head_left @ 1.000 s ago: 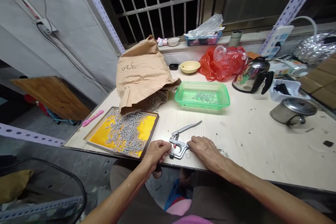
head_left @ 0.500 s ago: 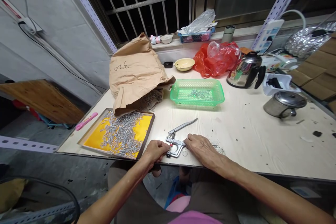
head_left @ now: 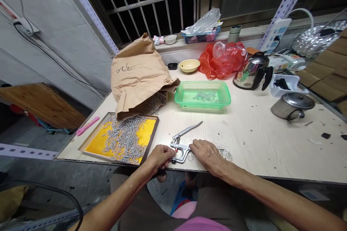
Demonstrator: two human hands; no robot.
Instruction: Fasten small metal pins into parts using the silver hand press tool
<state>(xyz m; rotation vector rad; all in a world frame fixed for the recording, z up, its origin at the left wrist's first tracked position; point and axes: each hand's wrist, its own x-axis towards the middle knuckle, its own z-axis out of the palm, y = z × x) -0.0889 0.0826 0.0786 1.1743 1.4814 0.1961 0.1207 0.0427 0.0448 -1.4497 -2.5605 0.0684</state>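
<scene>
Head view: I look down from my end over a pale tabletop [head_left: 241,140], its near edge running across the lower part of the frame.
Pliers [head_left: 185,148]: lying at lower centre, near the front edge, between my two hands; the long upper lever stands spread away from the body, pointing up and right.
Left hand [head_left: 162,156]: fingertips drawn together beside the open mouth of the pliers; I cannot tell whether a small piece sits between them.
Right hand [head_left: 207,152]: curled over the lower handle of the pliers, fingers clamped on it.
Tray [head_left: 151,139]: lower left, yellow-lined, heaped with small metal pieces [head_left: 126,139].
Paper bag [head_left: 139,75]: left of centre, its mouth over the tray's far edge, more metal pieces inside.
Green basket [head_left: 203,106]: centre, beyond the pliers, metal pieces on its floor.
Kettle [head_left: 248,74]: right of the basket, upper right.
</scene>
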